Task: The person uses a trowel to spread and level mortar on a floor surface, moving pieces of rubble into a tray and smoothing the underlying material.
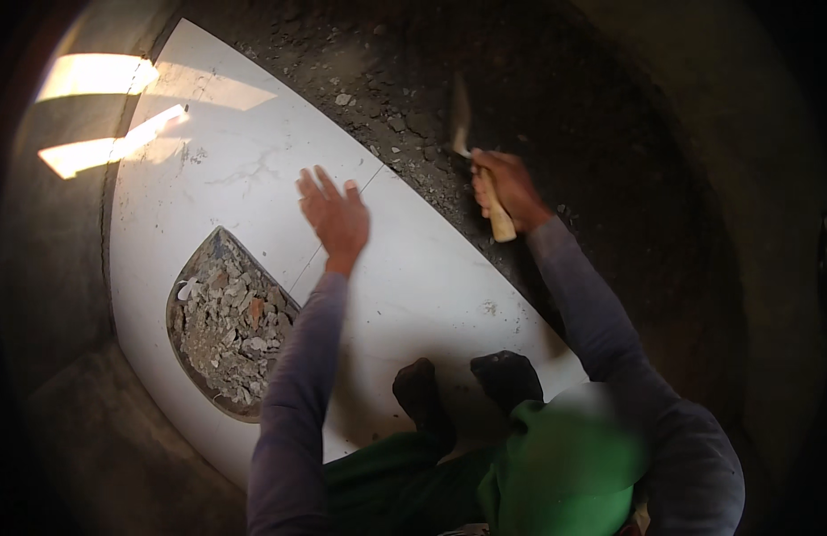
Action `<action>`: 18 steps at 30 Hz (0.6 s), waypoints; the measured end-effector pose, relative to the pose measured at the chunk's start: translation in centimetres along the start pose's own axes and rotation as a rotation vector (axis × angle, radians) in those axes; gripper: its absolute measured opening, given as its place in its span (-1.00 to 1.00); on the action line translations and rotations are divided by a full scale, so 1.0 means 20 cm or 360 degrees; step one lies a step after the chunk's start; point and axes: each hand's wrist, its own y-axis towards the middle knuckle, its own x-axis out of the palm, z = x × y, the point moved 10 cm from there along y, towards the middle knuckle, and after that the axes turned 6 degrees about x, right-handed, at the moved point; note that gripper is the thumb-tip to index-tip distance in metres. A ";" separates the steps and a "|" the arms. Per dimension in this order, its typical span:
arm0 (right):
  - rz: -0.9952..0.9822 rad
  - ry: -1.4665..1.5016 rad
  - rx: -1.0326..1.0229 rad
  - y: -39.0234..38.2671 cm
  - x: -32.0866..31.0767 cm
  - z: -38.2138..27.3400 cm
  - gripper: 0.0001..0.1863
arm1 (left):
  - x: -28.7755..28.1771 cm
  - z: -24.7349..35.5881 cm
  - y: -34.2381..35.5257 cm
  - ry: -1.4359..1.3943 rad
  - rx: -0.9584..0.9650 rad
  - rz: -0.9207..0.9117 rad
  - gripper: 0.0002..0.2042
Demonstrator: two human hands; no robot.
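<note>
My right hand (pixel 512 189) is closed around the pale wooden handle of a trowel (pixel 497 210). Its narrow metal blade points away from me, over dark, rough ground (pixel 574 107) strewn with small stones; whether the blade touches the ground I cannot tell. Over the white tiles (pixel 413 250), my left hand (pixel 336 219) is open with fingers spread and nothing in it. Beside my left forearm a dark pan (pixel 174 335), filled with grey rubble (pixel 226 322) and a few reddish pieces, rests on the tiles; the forearm hides part of its right side.
My dark-covered feet (pixel 507 375) are on the tiles near the front. A grey wall (pixel 52 232) runs along the left side, and bright sunlight patches fall across it and the tiles. The tile edge runs diagonally beside loose debris (pixel 396 125).
</note>
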 end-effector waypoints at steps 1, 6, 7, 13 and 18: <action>0.0109 0.0173 0.0019 -0.07 -0.17 0.06 -0.63 | 0.02 0.30 -0.02 -0.0173 0.0195 -0.0002 -0.29; 0.0403 0.0416 -0.0230 -0.35 -0.52 -0.05 -0.64 | -0.12 1.16 -0.30 -0.0877 0.0775 -0.0381 -0.37; 0.0342 0.0382 -0.0211 -0.29 -0.47 -0.11 -0.65 | -0.14 1.21 -0.33 -0.1065 0.0777 -0.0393 -0.37; 0.0109 0.0145 -0.0339 0.15 -0.32 -0.22 -0.66 | -0.19 0.68 -0.16 -0.0651 0.0964 -0.0334 -0.42; 0.0748 0.0519 -0.0453 -0.25 -0.93 -0.07 -0.71 | -0.66 -0.05 -0.08 -0.0197 0.0784 -0.0293 -0.44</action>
